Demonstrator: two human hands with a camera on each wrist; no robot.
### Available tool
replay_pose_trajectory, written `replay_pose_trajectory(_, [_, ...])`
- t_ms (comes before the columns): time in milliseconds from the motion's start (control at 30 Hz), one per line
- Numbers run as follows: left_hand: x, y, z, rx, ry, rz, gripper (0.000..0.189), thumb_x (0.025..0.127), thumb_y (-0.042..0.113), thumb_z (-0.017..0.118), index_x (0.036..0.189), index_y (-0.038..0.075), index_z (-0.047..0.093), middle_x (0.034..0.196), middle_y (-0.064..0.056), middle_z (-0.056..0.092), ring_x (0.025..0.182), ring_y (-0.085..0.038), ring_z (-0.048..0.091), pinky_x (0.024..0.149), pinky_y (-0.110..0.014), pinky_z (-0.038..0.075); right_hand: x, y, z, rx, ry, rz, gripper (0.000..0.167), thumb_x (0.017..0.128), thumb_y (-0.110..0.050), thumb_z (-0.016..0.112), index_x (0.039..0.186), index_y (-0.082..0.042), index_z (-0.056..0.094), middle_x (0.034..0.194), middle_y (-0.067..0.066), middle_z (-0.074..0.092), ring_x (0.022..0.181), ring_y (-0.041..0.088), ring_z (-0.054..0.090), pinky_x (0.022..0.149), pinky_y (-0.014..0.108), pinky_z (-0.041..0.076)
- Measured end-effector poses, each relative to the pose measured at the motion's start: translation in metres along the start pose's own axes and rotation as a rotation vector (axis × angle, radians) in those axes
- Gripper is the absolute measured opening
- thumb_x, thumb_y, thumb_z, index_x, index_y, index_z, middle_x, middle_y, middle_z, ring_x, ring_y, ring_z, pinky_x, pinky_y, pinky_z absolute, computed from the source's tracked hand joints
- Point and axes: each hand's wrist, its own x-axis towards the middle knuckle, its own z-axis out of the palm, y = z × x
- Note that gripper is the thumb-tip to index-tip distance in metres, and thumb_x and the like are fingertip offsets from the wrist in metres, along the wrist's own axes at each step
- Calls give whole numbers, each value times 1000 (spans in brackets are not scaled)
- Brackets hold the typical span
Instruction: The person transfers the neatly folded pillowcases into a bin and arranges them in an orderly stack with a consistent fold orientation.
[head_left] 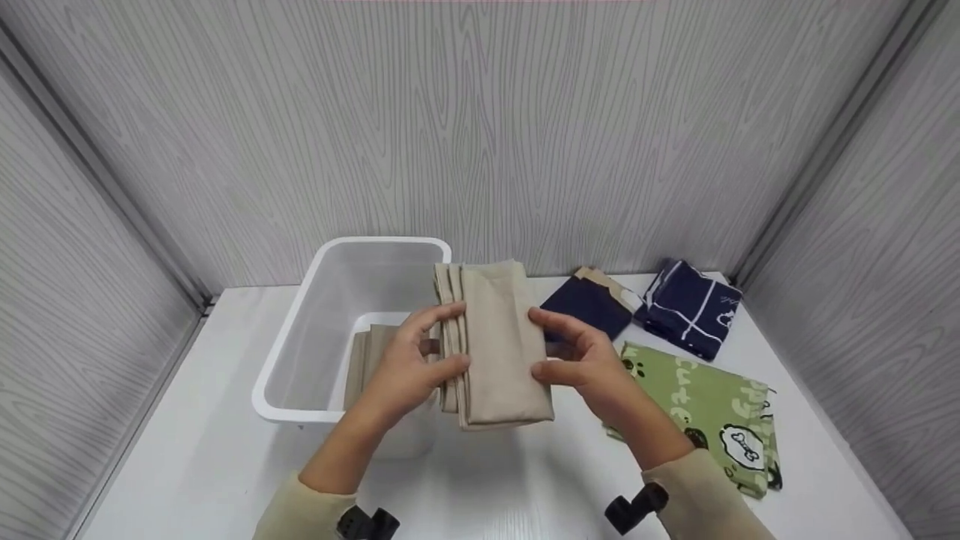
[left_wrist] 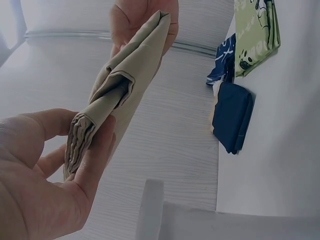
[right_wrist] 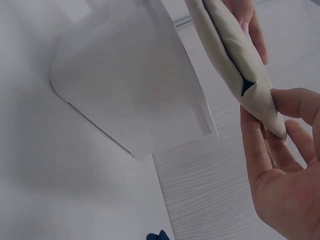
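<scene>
A person is holding a folded beige cloth [head_left: 495,345] up in the centre of the head view, above a white table [head_left: 195,465]. The left hand [head_left: 409,367] is pinching the cloth's left edge, thumb on the front and fingers curled behind; the left wrist view is showing the stacked fold layers squeezed between thumb and fingers, which seems to be keeping the folds from sliding apart. The right hand [head_left: 581,356] is pinching the right edge the same way, thumb and fingertips closing on the fabric, so the bundle is hanging flat and taut between both hands. Just behind and to the left, a white plastic bin [head_left: 292,337] is standing open, and another beige folded piece [head_left: 367,356] is lying inside it. At the right of the frame, three more cloths are lying on the table, well apart from the hands: a plain navy one [head_left: 589,304], a navy one with white lines [head_left: 690,307], and a green printed one [head_left: 712,409] nearest the right forearm. Grey panelled walls [head_left: 480,135] are closing in the table on three sides.
</scene>
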Motion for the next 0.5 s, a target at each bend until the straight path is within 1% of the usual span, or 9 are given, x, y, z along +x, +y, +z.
replay_pose_trajectory(100, [-1, 3, -6, -3, 1, -21, 65, 80, -1, 74, 141, 11, 56, 142, -12, 46, 105, -33, 64, 75, -39, 60, 2, -1, 5, 18, -6, 3, 76, 76, 8, 75, 146, -6, 49, 145, 12, 49, 120, 27, 61, 85, 36, 58])
replay_pose_trajectory(200, [-2, 4, -12, -18, -11, -39, 66, 80, -2, 74, 142, 12, 55, 142, -12, 45, 106, -33, 64, 76, -40, 60, 5, -2, 9, 29, -20, 5, 76, 76, 9, 75, 146, -5, 49, 146, 13, 49, 120, 27, 61, 85, 37, 58])
replay_pose_trajectory(367, [-2, 4, -20, -33, -48, -41, 67, 81, -2, 73, 144, 10, 52, 142, -13, 44, 109, -33, 64, 78, -40, 59, 9, -2, 13, 44, -53, -3, 77, 76, 9, 74, 147, -3, 46, 148, 15, 45, 118, 28, 62, 85, 38, 58])
replay_pose_trajectory(500, [-2, 3, -26, -25, -56, -51, 67, 82, 0, 73, 144, 11, 51, 143, -12, 43, 111, -33, 63, 80, -40, 59, 12, -2, 17, 55, -64, -3, 77, 76, 9, 73, 147, -3, 46, 148, 15, 44, 117, 28, 63, 85, 38, 57])
